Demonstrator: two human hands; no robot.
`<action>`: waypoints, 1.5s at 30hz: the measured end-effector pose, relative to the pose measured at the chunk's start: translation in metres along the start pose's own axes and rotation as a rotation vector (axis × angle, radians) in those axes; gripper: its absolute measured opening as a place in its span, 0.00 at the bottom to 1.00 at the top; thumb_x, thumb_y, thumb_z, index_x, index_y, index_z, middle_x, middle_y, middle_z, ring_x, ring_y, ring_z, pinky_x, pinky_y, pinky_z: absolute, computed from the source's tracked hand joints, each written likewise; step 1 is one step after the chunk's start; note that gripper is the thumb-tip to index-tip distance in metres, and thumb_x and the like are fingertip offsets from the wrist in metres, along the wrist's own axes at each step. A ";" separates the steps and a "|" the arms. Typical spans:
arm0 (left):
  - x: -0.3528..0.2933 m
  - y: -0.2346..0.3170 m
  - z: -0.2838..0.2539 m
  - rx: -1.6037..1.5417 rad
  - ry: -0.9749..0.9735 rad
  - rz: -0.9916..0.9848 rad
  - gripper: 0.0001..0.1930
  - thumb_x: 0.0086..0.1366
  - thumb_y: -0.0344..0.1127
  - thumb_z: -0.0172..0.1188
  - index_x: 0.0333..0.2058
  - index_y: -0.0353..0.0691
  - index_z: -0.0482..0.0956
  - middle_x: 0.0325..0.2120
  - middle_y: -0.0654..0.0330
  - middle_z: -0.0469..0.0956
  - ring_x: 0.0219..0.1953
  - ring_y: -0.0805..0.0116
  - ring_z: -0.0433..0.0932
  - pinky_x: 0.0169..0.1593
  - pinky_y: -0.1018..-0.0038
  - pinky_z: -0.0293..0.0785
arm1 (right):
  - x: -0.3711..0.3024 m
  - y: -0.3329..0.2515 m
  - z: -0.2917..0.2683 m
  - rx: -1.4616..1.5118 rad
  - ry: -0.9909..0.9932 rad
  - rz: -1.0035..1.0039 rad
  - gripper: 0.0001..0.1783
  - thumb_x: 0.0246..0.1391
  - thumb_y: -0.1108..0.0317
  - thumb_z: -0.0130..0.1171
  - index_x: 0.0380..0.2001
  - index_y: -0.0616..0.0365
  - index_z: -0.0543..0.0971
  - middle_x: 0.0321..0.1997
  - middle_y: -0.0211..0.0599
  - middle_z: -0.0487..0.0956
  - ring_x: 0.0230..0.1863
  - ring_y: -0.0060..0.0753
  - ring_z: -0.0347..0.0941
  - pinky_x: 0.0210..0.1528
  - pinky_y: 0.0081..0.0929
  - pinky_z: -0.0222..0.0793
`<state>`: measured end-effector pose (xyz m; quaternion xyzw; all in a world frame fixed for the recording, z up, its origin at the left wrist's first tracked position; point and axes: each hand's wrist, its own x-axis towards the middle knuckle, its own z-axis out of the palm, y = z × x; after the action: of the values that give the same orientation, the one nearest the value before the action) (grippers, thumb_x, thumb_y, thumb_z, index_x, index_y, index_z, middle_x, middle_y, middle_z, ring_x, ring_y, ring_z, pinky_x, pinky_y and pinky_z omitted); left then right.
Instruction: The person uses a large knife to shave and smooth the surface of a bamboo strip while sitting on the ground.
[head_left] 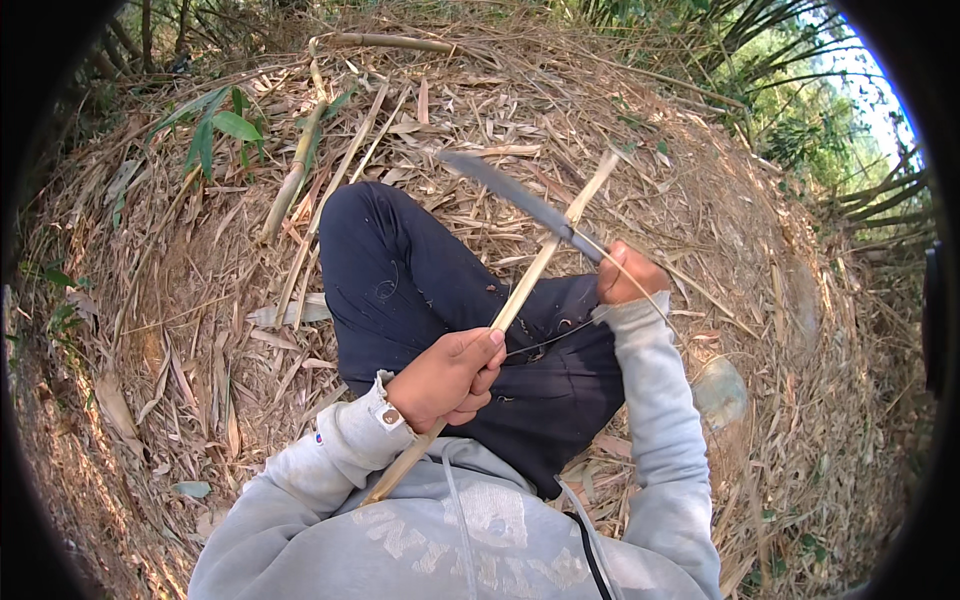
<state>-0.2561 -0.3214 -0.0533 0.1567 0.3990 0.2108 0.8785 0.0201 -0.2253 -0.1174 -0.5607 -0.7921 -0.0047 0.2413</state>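
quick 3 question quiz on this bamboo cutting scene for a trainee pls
1. True or false: the left hand grips the bamboo strip.
2. What does the right hand hold? A) long dark blade B) hammer C) rope
3. What covers the ground around the person's knee?

Key
1. True.
2. A; the blade crosses the strip near its upper end.
3. Dry bamboo leaves and stalks.

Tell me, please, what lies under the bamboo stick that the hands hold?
Under the bamboo stick lie a knee in dark trousers and dry leaves. The left hand hides its middle.
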 end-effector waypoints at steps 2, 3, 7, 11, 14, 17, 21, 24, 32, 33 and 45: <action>-0.003 -0.001 0.006 -0.011 -0.019 -0.005 0.17 0.78 0.48 0.41 0.30 0.48 0.63 0.15 0.73 0.53 0.12 0.84 0.47 0.12 0.81 0.42 | -0.002 0.019 0.011 -0.065 0.048 0.142 0.18 0.62 0.62 0.45 0.20 0.57 0.75 0.17 0.46 0.73 0.19 0.54 0.72 0.22 0.43 0.67; 0.000 0.002 0.004 0.000 -0.011 0.018 0.17 0.78 0.48 0.41 0.30 0.48 0.63 0.15 0.73 0.54 0.12 0.84 0.47 0.12 0.81 0.42 | 0.000 0.016 0.010 -0.073 0.082 0.098 0.18 0.61 0.61 0.46 0.20 0.57 0.74 0.17 0.46 0.73 0.19 0.53 0.72 0.23 0.42 0.68; 0.000 0.004 0.003 0.052 0.055 0.045 0.17 0.78 0.48 0.41 0.30 0.47 0.63 0.16 0.73 0.55 0.12 0.84 0.48 0.12 0.81 0.43 | -0.012 -0.032 0.002 0.062 0.055 -0.092 0.16 0.59 0.62 0.49 0.19 0.54 0.74 0.14 0.41 0.71 0.16 0.47 0.71 0.20 0.41 0.66; -0.022 -0.008 0.006 0.107 0.036 -0.004 0.17 0.78 0.49 0.41 0.30 0.46 0.63 0.16 0.72 0.56 0.11 0.84 0.49 0.12 0.80 0.46 | -0.002 0.043 0.003 -0.103 0.081 0.215 0.20 0.62 0.61 0.46 0.19 0.57 0.77 0.17 0.49 0.75 0.19 0.55 0.73 0.22 0.46 0.67; -0.030 -0.010 0.009 0.152 0.006 -0.008 0.18 0.78 0.49 0.40 0.31 0.46 0.64 0.16 0.73 0.57 0.11 0.84 0.51 0.12 0.81 0.46 | 0.011 0.113 -0.006 -0.224 0.139 0.355 0.23 0.65 0.57 0.43 0.21 0.59 0.77 0.19 0.54 0.76 0.23 0.63 0.73 0.26 0.51 0.68; -0.030 -0.006 0.010 0.119 -0.026 -0.021 0.17 0.78 0.49 0.41 0.31 0.46 0.63 0.16 0.73 0.56 0.11 0.84 0.50 0.13 0.81 0.46 | 0.001 0.139 -0.003 -0.297 0.107 0.411 0.22 0.65 0.56 0.43 0.26 0.59 0.77 0.21 0.56 0.76 0.26 0.67 0.73 0.29 0.54 0.68; -0.033 -0.003 0.005 0.092 -0.027 -0.053 0.17 0.79 0.49 0.39 0.32 0.47 0.63 0.16 0.72 0.54 0.12 0.84 0.48 0.14 0.81 0.45 | 0.021 0.094 -0.014 -0.237 0.119 0.471 0.25 0.64 0.52 0.44 0.27 0.59 0.80 0.24 0.59 0.78 0.30 0.68 0.75 0.33 0.56 0.71; -0.037 -0.002 0.002 0.137 -0.044 -0.055 0.17 0.79 0.48 0.39 0.33 0.46 0.64 0.16 0.72 0.55 0.12 0.84 0.48 0.14 0.82 0.44 | 0.021 0.143 -0.016 -0.293 0.064 0.637 0.28 0.63 0.50 0.43 0.27 0.62 0.82 0.26 0.63 0.79 0.34 0.69 0.76 0.40 0.57 0.71; -0.026 -0.005 -0.002 0.229 0.073 0.025 0.17 0.79 0.48 0.39 0.37 0.43 0.68 0.16 0.69 0.59 0.12 0.85 0.50 0.14 0.83 0.46 | 0.002 0.078 -0.009 0.128 0.164 0.562 0.28 0.66 0.56 0.42 0.21 0.62 0.81 0.21 0.55 0.78 0.23 0.61 0.75 0.29 0.51 0.69; -0.022 -0.006 0.001 0.238 0.063 0.034 0.17 0.79 0.48 0.39 0.37 0.42 0.69 0.16 0.69 0.60 0.12 0.85 0.50 0.14 0.83 0.47 | -0.003 0.055 -0.012 0.139 0.171 0.458 0.26 0.66 0.59 0.43 0.19 0.61 0.80 0.19 0.51 0.77 0.20 0.58 0.73 0.26 0.49 0.68; -0.025 -0.018 0.029 0.380 0.086 0.127 0.17 0.79 0.46 0.39 0.33 0.43 0.66 0.16 0.71 0.59 0.12 0.85 0.50 0.14 0.83 0.47 | -0.024 -0.032 -0.034 0.181 0.211 0.083 0.17 0.61 0.67 0.46 0.21 0.58 0.77 0.15 0.43 0.74 0.17 0.48 0.73 0.20 0.39 0.68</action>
<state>-0.2440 -0.3522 -0.0273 0.3353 0.4579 0.1933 0.8004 0.0106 -0.2674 -0.0885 -0.5655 -0.7354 0.0177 0.3728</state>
